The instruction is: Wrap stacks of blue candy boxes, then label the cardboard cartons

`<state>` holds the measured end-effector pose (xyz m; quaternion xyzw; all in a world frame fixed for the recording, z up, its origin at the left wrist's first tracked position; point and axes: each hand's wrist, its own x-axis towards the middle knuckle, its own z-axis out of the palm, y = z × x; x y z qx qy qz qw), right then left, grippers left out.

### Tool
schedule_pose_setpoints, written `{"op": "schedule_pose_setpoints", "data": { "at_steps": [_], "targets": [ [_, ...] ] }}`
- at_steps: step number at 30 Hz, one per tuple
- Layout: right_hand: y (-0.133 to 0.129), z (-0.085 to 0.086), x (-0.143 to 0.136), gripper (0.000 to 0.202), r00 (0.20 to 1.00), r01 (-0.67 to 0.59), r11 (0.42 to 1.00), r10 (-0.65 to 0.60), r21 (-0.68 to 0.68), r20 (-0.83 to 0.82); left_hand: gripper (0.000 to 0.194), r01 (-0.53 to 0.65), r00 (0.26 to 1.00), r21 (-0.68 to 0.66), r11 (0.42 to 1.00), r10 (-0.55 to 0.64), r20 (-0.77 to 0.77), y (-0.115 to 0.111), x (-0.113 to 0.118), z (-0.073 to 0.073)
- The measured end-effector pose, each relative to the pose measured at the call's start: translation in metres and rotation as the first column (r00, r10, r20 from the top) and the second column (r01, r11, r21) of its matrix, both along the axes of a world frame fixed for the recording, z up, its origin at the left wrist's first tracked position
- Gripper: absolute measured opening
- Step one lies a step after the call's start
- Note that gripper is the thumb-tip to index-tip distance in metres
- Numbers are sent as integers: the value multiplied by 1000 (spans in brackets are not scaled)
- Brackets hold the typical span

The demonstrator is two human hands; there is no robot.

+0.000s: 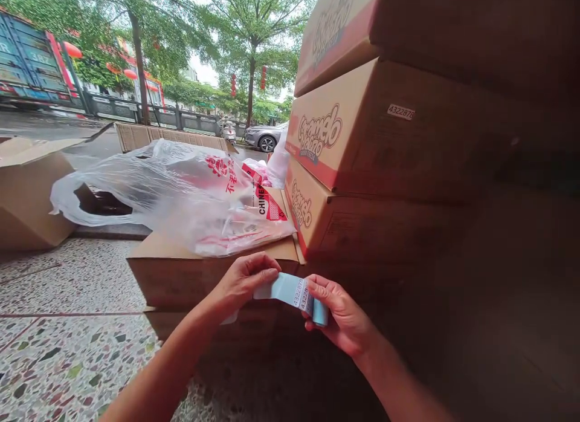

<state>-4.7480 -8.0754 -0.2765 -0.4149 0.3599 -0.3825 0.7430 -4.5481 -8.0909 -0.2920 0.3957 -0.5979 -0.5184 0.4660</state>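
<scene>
A small roll of stickers (319, 313) on pale blue backing rests in my right hand (342, 313), whose fingers are wrapped round it. From the roll a strip (287, 289) runs out to the left, with white labels printed 4322878 near the roll and bare backing farther along. My left hand (247, 283) pinches the free end of this strip between thumb and fingers. Behind my hands stands a stack of cartons; the middle carton (353, 126) bears a white label (401, 112) with the same number on its shaded side.
A clear plastic bag (181, 192) with red print lies over a low carton (167, 259) in front of me. To the left is an open cardboard box (27, 192) on the speckled floor (86, 349). Trees, a parked car (265, 138) and a railing are outside.
</scene>
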Motion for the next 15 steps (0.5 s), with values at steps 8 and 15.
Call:
{"op": "schedule_pose_setpoints", "data": {
  "at_steps": [8,15],
  "targets": [
    [-4,-7,-1,24,998,46,999,-46,-6,41,31,0,996,-55,999,5,86,-2,-6,-5],
    [-2,-9,1,22,996,72,996,-69,-57,58,28,68,994,-47,997,-63,91,-3,-18,-10]
  ]
}}
